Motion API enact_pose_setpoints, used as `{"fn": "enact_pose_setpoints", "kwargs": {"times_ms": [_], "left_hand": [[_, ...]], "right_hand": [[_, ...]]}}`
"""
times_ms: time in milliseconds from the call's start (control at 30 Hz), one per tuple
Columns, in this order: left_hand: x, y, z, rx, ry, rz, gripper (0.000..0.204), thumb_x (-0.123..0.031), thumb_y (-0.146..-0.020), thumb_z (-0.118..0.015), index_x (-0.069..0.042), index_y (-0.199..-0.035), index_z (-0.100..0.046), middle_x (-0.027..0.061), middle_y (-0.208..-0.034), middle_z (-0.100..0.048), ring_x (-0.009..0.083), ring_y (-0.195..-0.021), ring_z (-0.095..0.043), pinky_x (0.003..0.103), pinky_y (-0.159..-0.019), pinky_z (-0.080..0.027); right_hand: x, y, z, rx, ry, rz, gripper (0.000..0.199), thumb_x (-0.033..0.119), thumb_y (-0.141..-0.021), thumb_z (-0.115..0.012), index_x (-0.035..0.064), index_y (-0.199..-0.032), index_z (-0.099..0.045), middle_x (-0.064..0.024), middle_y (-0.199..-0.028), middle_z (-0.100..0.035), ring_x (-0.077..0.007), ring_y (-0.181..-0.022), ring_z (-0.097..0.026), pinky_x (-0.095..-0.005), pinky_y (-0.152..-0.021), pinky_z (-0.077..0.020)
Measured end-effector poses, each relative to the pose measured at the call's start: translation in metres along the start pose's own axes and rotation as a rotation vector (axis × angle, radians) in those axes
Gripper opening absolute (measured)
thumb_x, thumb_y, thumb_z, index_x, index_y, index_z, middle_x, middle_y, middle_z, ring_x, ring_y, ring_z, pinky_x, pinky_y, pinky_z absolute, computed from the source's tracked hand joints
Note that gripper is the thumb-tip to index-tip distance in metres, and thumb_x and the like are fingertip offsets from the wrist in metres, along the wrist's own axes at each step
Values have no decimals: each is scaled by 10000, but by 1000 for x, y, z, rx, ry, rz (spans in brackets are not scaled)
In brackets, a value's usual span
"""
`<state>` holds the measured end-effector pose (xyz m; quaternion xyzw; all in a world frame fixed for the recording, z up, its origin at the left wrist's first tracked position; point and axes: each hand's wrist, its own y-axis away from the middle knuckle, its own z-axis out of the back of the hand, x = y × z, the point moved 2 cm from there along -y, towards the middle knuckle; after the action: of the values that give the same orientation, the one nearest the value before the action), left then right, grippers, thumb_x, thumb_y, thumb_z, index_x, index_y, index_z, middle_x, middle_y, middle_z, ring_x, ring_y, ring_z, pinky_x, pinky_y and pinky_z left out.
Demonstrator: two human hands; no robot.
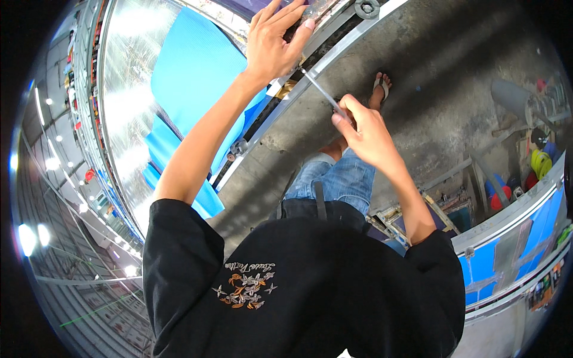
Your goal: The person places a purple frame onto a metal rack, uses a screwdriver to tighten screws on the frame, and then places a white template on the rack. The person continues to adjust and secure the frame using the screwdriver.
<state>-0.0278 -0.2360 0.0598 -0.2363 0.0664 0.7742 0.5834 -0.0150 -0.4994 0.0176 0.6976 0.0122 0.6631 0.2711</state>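
My left hand (276,43) lies with its fingers spread at the edge of a dark purple flat panel (243,7), on the long table's near side. In my right hand (369,132) is a slim metal rod tool (322,90), gripped between thumb and fingers. The rod slants up and left, and its tip is at the table's metal side rail (343,43), just below my left wrist. My fist hides the tool's handle end. I cannot tell whether the tip sits in a fastener.
Bright blue sheets (194,71) lie on the shiny table (128,77). Rollers (367,8) are set along the rail. On the concrete floor (430,113) my sandalled foot (380,89) stands. At right are a grey cylinder (512,98), coloured containers and another table with blue panels (482,268).
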Motion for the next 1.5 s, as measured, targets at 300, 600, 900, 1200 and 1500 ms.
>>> {"fn": "enact_pose_setpoints", "kwargs": {"times_ms": [300, 600, 900, 1200, 1500], "left_hand": [[-1, 0, 2, -11, 40, -11, 397, -282, -1014, -683, 3, -1281, -754, 180, -1476, -693, 443, -1515, -491, 548, -1223, -373], [5, 5, -4, -51, 26, 6, 404, -299, -1013, -692, -4, -1278, -770, 157, -1458, -710, 411, -1517, -502, 549, -1215, -386], [1, 2, -2, -51, 50, 21, 412, -309, -1021, -689, -7, -1288, -774, 140, -1450, -719, 401, -1513, -513, 544, -1213, -384], [5, 6, 1, -32, 37, 12, 448, -349, -1012, -697, -30, -1316, -772, 119, -1481, -702, 388, -1523, -500, 539, -1214, -386], [5, 3, 1, -49, 44, 27, 446, -341, -995, -707, -28, -1306, -776, 105, -1476, -707, 367, -1517, -510, 523, -1208, -394]], "right_hand": [[38, 2, -31, -468, 822, 107, 160, 261, -1090, -635, 123, -1029, -582, -99, -764, -674, -311, -701, -745, -462, -561, -562], [49, -5, -32, -382, 645, -74, 215, 318, -1131, -557, 132, -1044, -621, -135, -713, -669, -370, -678, -724, -516, -615, -555], [-31, -34, -15, 716, -1354, -402, 429, 481, -1190, -424, 113, -1000, -537, 95, -587, -295, -49, -419, -347, -249, -368, -303], [26, -9, -23, -248, 615, 57, 290, 343, -1155, -524, 76, -1047, -553, -105, -710, -678, -317, -559, -695, -461, -520, -534], [63, -6, -28, -310, 764, -96, 202, 271, -1114, -575, 70, -1090, -572, -223, -755, -717, -483, -715, -720, -590, -633, -563]]}}
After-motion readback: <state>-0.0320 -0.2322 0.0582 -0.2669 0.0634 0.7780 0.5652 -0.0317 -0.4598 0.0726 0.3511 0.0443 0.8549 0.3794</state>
